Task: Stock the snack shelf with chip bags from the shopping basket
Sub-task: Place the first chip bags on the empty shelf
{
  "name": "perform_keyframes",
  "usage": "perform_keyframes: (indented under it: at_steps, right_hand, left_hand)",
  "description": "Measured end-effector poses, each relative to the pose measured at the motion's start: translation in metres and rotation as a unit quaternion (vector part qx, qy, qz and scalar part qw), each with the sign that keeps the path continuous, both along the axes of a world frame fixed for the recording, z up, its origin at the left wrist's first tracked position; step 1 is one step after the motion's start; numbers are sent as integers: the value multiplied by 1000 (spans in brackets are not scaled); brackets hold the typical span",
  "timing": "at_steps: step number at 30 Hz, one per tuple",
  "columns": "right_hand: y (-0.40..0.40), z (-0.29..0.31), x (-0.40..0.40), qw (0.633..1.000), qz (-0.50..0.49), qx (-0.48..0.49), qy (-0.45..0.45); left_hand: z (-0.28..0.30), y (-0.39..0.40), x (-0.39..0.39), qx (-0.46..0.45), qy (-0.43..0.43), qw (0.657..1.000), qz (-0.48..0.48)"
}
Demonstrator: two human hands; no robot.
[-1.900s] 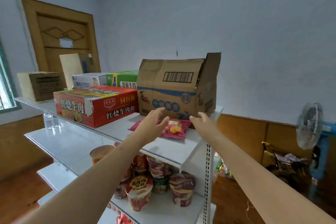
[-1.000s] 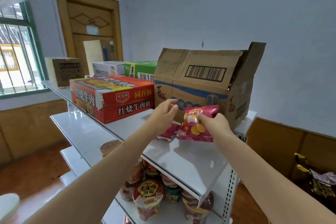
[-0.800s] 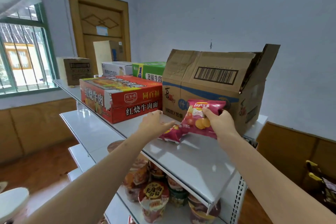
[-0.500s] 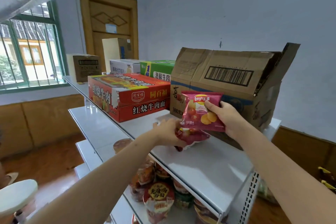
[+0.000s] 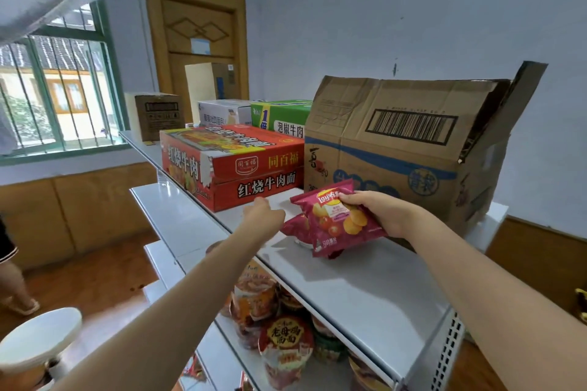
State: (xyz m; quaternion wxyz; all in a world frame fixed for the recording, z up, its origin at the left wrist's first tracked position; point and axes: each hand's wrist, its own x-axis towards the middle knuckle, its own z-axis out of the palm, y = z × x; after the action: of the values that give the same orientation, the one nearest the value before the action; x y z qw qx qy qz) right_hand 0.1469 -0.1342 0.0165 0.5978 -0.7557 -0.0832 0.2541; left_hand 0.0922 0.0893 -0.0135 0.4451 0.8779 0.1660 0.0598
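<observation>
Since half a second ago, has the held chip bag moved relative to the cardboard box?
Yes. The chip bag in the right hand dropped from the cardboard box face toward the shelf.

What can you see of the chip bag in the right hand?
The chip bag is a glossy magenta foil packet with a Lay's logo, pictured chips and tomatoes, and a pale label panel. It looks puffed and sealed. The right hand grips its right edge, fingers over the front. It is tilted, its lower end over a second bag lying on the shelf, in front of the carton.

Both forearms bare; no sleeves, no jewellery.
</observation>
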Motion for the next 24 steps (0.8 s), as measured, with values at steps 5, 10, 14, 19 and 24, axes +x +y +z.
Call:
perform_keyframes:
  at_steps: [5,10,14,19,24]
  right_hand:
    - [8,-13,2,999,-10,-32,2]
    - [9,-16,-6,999,-32,-18,-24]
    - [6,-21,-17,995,-59,55,-57]
    - [-10,-9,-47,980,-101,129,-113]
    - [-54,5,-97,961,-127,170,-179]
  left_hand:
    - [-1,-39,-25,-392,33,919,18]
    - [1,-56,-18,-422,5,907,1]
    - [-3,-62,-17,-436,-39,898,-43]
    - [9,-77,-29,-406,-76,904,-108]
    - [27,-114,-58,-400,-140,891,-164]
